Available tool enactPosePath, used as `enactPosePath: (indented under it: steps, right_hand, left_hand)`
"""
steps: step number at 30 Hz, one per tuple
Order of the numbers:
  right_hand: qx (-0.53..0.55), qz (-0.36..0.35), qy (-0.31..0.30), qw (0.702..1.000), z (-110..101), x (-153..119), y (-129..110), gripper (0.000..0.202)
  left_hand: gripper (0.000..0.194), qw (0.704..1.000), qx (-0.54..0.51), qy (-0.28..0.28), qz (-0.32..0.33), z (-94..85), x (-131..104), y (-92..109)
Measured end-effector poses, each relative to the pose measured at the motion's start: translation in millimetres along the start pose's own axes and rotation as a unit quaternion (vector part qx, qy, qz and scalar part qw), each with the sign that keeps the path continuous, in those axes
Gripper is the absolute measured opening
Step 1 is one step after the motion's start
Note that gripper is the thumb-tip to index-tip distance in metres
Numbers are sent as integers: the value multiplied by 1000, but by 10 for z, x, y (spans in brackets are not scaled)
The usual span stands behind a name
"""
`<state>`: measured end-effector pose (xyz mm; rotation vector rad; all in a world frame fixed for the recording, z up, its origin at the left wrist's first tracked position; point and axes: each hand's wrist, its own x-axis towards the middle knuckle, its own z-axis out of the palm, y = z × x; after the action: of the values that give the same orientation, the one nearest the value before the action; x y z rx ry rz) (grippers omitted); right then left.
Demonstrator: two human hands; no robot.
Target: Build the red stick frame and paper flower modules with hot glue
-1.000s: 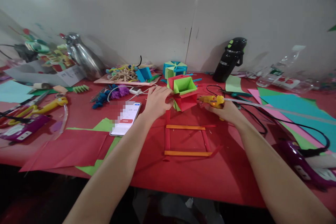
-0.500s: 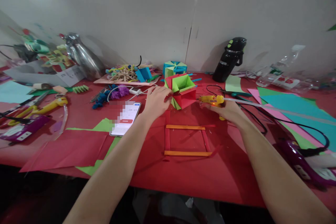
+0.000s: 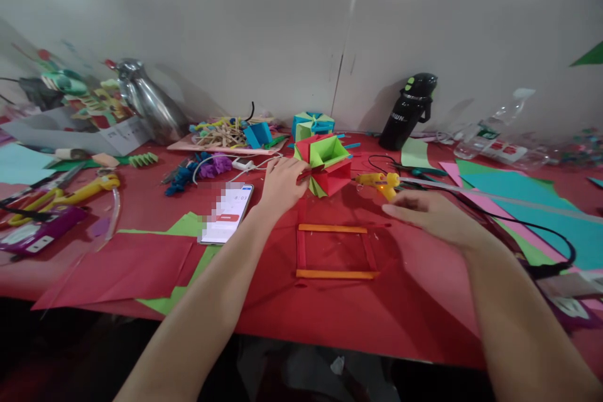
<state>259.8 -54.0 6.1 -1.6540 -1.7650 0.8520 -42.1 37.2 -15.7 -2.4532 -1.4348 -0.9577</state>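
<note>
My left hand (image 3: 288, 182) is closed on the left side of a red and green folded-paper box (image 3: 335, 179), whose light green inside faces up. To its right a yellow hot glue gun (image 3: 377, 182) rests on the table, its small orange light on and a clear glue stick (image 3: 438, 185) running out behind. Just below and right of the gun, my right hand (image 3: 419, 213) hovers with fingers stretched out, holding nothing. In front of both hands lies a square frame of orange and red craft sticks (image 3: 336, 275).
A phone (image 3: 230, 213) lies left of my left forearm, near red paper sheets (image 3: 127, 264). Behind stand a blue paper box (image 3: 301, 120), a tray of sticks (image 3: 226, 135) and a black bottle (image 3: 407, 113). Dark cables (image 3: 532, 220) run along the right.
My right hand has let go of the glue gun and drawn back to the right and toward me. My left hand stays on the paper box.
</note>
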Motion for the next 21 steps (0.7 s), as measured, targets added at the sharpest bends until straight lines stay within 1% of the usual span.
enactPosePath:
  steps: [1, 2, 3, 4, 5, 6, 8, 11, 13, 16, 21]
  right_hand:
    - [16, -44, -20, 999, 77, 51, -121, 45]
    - [13, -82, -25, 996, 167, 124, -242, 45]
    - [-9, -111, -12, 994, 264, 211, -354, 45]
    - [-41, -136, 15, 990, 364, 305, -449, 45]
    - [-78, -159, 57, 983, 462, 399, -519, 44]
    - [-109, -183, 76, 974, 552, 485, -563, 43]
    - [-144, -216, 99, 961, 703, 625, -581, 42]
    - [-146, -219, 126, 956, 851, 737, -507, 46]
    - [-139, -221, 151, 953, 910, 763, -460, 45]
    - [-144, -245, 187, 940, 975, 772, -442, 40]
    - [-155, -251, 213, 931, 1077, 779, -470, 39]
  left_hand:
    - [9, 1000, 2, 1, -1, 6, -3, 1]
    - [9, 1000, 3, 4, -1, 13, -5, 3]
    - [9, 1000, 5, 8, 0, 18, -8, 4]
    - [9, 1000, 8, 12, 1, 22, -12, 6]
    - [9, 1000, 11, 15, 1, 25, -15, 7]
    - [8, 1000, 14, 17, 0, 26, -18, 9]
    - [7, 1000, 18, 14, -3, 27, -24, 13]
    - [6, 1000, 17, 5, -2, 25, -30, 23]
    - [7, 1000, 11, -1, 2, 23, -34, 34]
    - [8, 1000, 8, -5, 0, 12, -45, 59]
    - [10, 999, 26, -6, -26, -22, -65, 102]
